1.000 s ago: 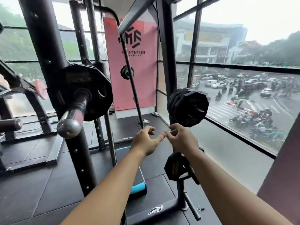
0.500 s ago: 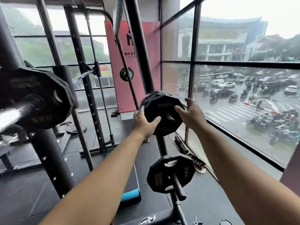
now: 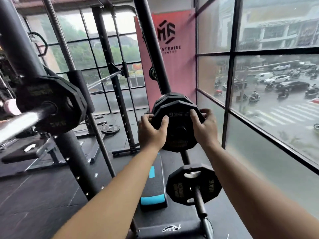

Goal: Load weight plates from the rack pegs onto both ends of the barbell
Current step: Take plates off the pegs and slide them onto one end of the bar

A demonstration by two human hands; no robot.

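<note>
Head view: left hand (image 3: 151,133) and right hand (image 3: 203,128) grip opposite rims of the front plate (image 3: 177,116), stacked high on the rack (image 3: 155,57). The two-sided hold probably keeps it level for sliding off. At left, the barbell (image 3: 20,123) carries a mounted plate (image 3: 51,104).

Soft window daylight, motion-blurred, edge-warped.

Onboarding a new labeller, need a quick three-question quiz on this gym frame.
1. True or false: the left hand and right hand both grip the front plate of the upper stack.
2. The barbell end carries: A nothing, B a plate, C a towel.
3. How many plates sit on the lower peg?
Key: 1 true; 2 B; 3 one.
</note>
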